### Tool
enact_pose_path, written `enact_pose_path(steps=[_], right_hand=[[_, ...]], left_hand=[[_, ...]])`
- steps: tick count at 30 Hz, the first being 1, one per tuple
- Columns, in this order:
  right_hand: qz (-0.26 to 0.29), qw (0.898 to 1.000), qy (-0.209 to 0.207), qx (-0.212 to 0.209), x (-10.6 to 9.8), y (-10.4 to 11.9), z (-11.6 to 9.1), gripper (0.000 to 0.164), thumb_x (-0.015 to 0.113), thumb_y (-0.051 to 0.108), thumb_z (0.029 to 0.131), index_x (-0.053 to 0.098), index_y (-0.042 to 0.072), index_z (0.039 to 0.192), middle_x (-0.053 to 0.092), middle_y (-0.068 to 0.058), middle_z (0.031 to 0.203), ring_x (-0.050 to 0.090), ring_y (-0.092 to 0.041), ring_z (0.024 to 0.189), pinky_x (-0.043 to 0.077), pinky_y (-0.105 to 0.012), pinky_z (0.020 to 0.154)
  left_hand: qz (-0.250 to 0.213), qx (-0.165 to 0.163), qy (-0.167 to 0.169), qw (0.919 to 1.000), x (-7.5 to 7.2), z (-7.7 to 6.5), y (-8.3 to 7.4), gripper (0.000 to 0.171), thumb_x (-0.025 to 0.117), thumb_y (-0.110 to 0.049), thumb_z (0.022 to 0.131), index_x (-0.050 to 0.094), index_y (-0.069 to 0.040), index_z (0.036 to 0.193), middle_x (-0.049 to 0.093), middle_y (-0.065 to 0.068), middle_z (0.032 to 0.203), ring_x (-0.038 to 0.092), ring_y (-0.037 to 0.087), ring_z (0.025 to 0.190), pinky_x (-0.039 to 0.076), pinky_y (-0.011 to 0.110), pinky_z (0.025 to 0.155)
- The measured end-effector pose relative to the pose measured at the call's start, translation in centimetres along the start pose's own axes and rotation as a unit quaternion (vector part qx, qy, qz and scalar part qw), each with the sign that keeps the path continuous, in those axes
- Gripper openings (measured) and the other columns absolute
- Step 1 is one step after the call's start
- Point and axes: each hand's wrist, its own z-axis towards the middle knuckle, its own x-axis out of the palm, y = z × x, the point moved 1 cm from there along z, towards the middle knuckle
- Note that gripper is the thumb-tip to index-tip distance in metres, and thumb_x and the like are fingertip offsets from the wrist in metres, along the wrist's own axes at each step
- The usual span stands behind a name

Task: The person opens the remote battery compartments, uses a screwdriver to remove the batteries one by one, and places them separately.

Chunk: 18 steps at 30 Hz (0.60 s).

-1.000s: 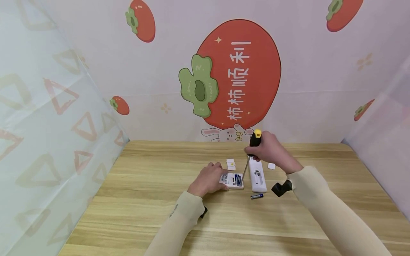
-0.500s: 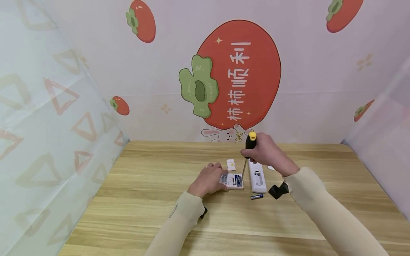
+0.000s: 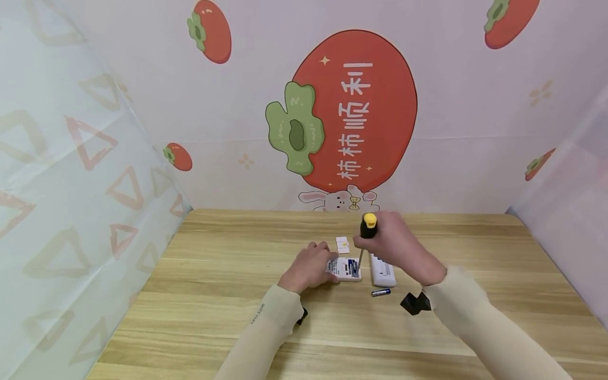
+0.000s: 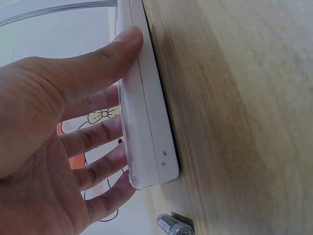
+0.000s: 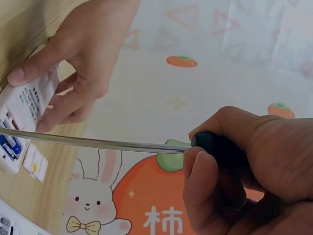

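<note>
A white remote control [image 3: 341,276] lies back-up on the table, its battery compartment uncovered with blue batteries [image 5: 11,146] inside. My left hand [image 3: 309,266] grips its left end, the thumb on the near edge and the fingers on the far edge. In my right hand [image 3: 396,245] is a screwdriver [image 3: 368,226] with a black and yellow handle, its metal shaft slanting down. The tip reaches the right end of the battery compartment in the head view; whether it touches a battery is too small to tell.
A longer white remote control [image 3: 383,275] with an uncovered compartment lies just right, partly behind the right hand. A loose blue battery [image 3: 381,292] lies at its near end. A small white cover [image 3: 342,245] sits behind the gripped remote. A patterned wall cloth hangs behind the table.
My right hand has come lower and nearer, and the screwdriver's handle has swung left and down while its tip stays at the compartment. My left hand and its remote have not moved.
</note>
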Motion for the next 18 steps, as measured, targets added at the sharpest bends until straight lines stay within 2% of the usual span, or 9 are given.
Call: enact_pose_path(steps=[4,11,18], right_hand=[[-0.023,0.999,-0.014,-0.023,0.51,0.22,-0.58,0.027,0.076,0.006,0.081,0.054,0.012,0.066,0.05,0.002,0.06,0.049,-0.014,0.054,0.043,-0.033,0.055],[-0.025,0.999,-0.02,-0.027,0.64,0.06,-0.94,0.025,0.075,0.006,0.082,0.055,0.012,0.068,0.052,0.004,0.061,0.05,-0.013,0.054,0.043,-0.033,0.055],[0.002,1.0,0.01,-0.006,0.23,-0.19,-0.03,0.023,0.074,0.006,0.083,0.055,0.009,0.07,0.054,0.001,0.06,0.053,-0.015,0.051,0.047,-0.033,0.054]], left_hand=[[0.002,0.002,-0.002,1.0,-0.04,-0.07,-0.03,0.061,0.084,-0.045,0.083,0.067,-0.02,0.136,0.059,0.0,0.114,0.048,0.02,0.099,0.045,0.036,0.085],[-0.002,0.001,-0.002,1.0,0.01,-0.07,-0.01,0.062,0.084,-0.044,0.082,0.067,-0.02,0.136,0.059,0.0,0.115,0.048,0.021,0.101,0.045,0.038,0.088],[-0.002,0.001,-0.002,1.0,-0.04,-0.03,-0.02,0.061,0.084,-0.044,0.082,0.067,-0.02,0.136,0.059,0.0,0.115,0.048,0.021,0.101,0.045,0.038,0.089]])
